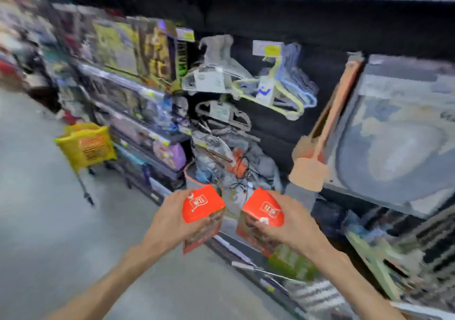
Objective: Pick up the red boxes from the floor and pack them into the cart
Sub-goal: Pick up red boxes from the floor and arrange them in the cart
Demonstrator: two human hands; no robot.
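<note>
1. Red boxes, two in number, both held in the air in front of the store shelving, one in each hand, close together but apart.
2. Left red box (202, 207): orange-red top face with a white label and red characters; darker printed side face turned downward. Tilted, top face toward the camera.
3. Left hand (173, 217): fingers curled round the left red box from its left side, thumb on the lower front edge.
4. Right red box (264, 209): same orange-red face and white label, tilted the opposite way; printed side face below.
5. Right hand (288, 221): fingers wrapped round the right red box from its right side, thumb pressed on the near edge.
6. Yellow cart (86, 145): basket-type, on a dark wheeled frame, standing on the grey floor (49, 221) at the left, beside the shelves and well apart from the hands.
7. Shelving (152, 132): several tiers of packaged goods, heavily blurred.
8. Plastic hangers (275, 90): pale yellow and blue, hung on the dark back panel above the hands.
9. Wooden-handled tool (320, 147): leaning upright at the right; kind cannot be told.
</note>
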